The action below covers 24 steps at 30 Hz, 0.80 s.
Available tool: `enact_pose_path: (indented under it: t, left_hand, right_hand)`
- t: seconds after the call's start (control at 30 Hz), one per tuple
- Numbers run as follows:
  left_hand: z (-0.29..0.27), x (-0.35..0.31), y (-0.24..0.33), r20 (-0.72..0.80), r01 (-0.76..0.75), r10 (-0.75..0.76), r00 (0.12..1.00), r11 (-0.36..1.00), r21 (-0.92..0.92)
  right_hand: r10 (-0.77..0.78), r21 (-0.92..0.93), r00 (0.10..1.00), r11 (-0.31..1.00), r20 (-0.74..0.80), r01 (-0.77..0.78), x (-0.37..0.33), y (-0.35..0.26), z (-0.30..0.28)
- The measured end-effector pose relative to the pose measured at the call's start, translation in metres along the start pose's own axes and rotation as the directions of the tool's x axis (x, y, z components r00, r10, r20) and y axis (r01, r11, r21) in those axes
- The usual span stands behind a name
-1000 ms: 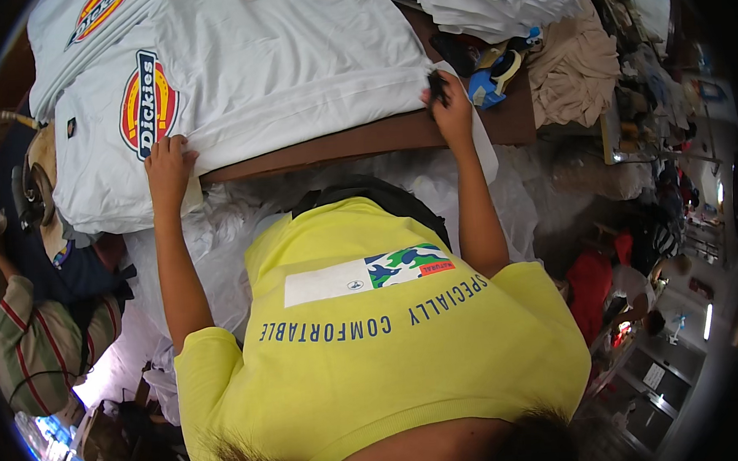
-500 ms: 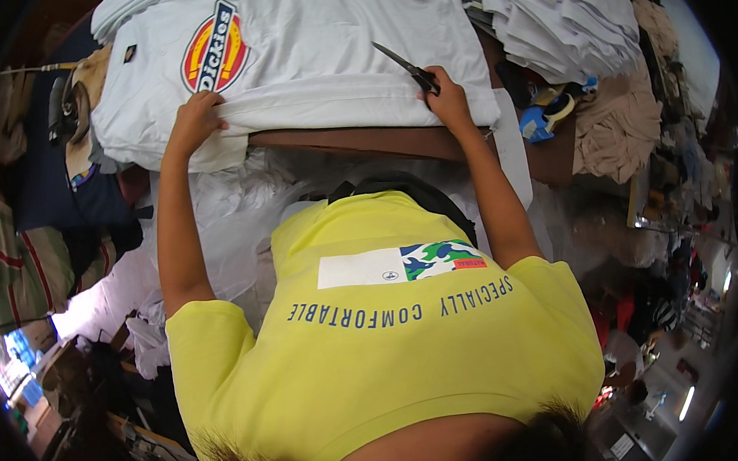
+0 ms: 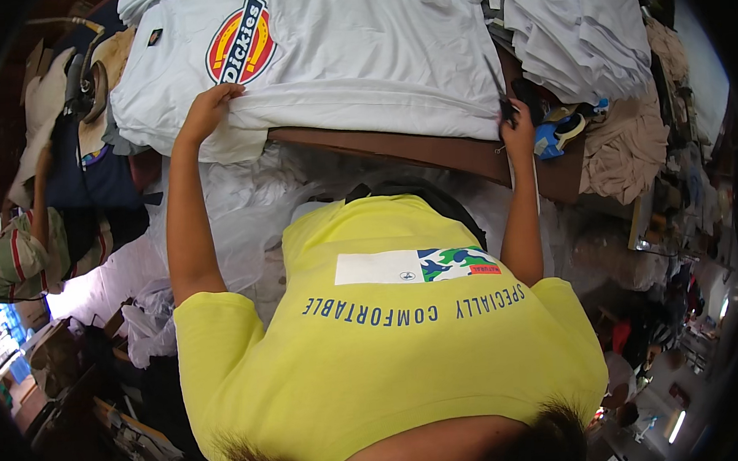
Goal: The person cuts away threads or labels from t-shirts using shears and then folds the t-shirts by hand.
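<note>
A white T-shirt [image 3: 358, 54] with a red, yellow and blue printed emblem lies spread over other white cloth at the table's near edge. My left hand [image 3: 210, 113] is closed on its near edge just below the emblem, fingers bent together over the fabric. By the shirt's right-hand corner, my right hand [image 3: 517, 131] grips black-handled scissors [image 3: 507, 110]. Their dark blades point away from me along the shirt's right side. Whether the blades are apart I cannot make out.
A brown tabletop edge [image 3: 406, 150] runs in front of me. To the right are a stack of white fabric pieces [image 3: 577, 32], a blue tape roll [image 3: 548, 140] and crumpled beige cloth [image 3: 625, 160]. Another person in a striped shirt [image 3: 20, 256] is at the far left.
My right hand has moved right with the scissors, from over the shirt's near edge to its right corner. My left hand stays at the shirt below the emblem.
</note>
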<state>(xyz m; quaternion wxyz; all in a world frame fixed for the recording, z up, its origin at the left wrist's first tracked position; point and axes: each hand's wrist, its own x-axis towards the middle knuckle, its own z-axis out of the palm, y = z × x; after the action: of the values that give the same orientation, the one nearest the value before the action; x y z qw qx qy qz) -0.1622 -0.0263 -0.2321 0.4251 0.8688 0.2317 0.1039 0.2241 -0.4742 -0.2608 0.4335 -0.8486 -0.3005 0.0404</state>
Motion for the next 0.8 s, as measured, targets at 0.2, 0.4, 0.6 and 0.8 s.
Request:
enact_pose_path:
  t: [0.2, 0.4, 0.6, 0.8]
  left_hand:
    - [0.027, 0.002, 0.054, 0.134, -0.227, 0.183, 0.974, 0.779, 0.584]
    - [0.044, -0.018, 0.053, 0.426, -0.148, -0.101, 0.899, 0.846, 0.512]
    - [0.068, -0.043, 0.064, 0.145, -0.023, -0.037, 0.989, 0.920, 0.392]
    - [0.136, -0.011, 0.105, 0.027, -0.383, 0.433, 0.901, 0.764, 0.519]
  right_hand:
    - [-0.013, 0.109, 0.998, 0.994, 0.069, 0.005, -0.010, -0.021, -0.004]
    - [-0.013, -0.184, 0.997, 0.983, 0.080, 0.028, -0.001, -0.033, 0.038]
    - [0.098, -0.242, 0.969, 0.958, -0.228, -0.153, -0.040, -0.003, -0.027]
    - [0.440, -0.758, 0.888, 0.534, -0.130, -0.376, -0.053, 0.001, -0.053]
